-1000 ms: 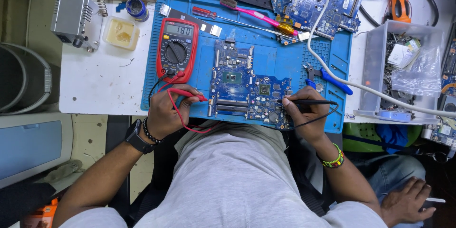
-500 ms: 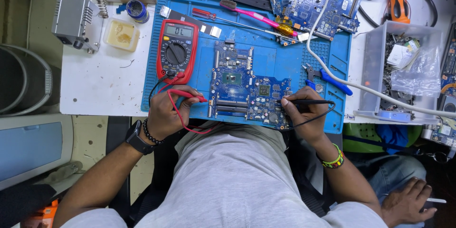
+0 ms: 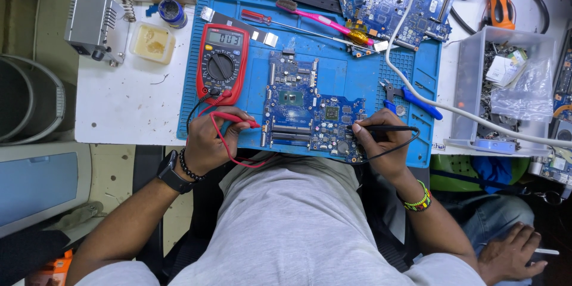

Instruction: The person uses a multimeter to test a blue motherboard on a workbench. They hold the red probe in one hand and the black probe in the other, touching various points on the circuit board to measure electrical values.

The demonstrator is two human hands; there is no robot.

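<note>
The left hand (image 3: 208, 143) is closed around a red probe (image 3: 235, 119), whose long axis runs nearly level, tip pointing right onto the left edge of the circuit board (image 3: 313, 107). The right hand (image 3: 384, 143) pinches a black probe (image 3: 387, 128), also lying nearly level, its tip pointing left onto the board's lower right part. The board lies flat on a blue mat (image 3: 357, 71), its long side running left to right. Left of the board, above the left hand, stands a red meter (image 3: 221, 62) with both leads plugged into its lower end. Right of the board lie blue-handled pliers (image 3: 411, 98). Beyond the board's far edge rest a pink toothbrush (image 3: 313, 15) and a second circuit board (image 3: 405, 0).
</note>
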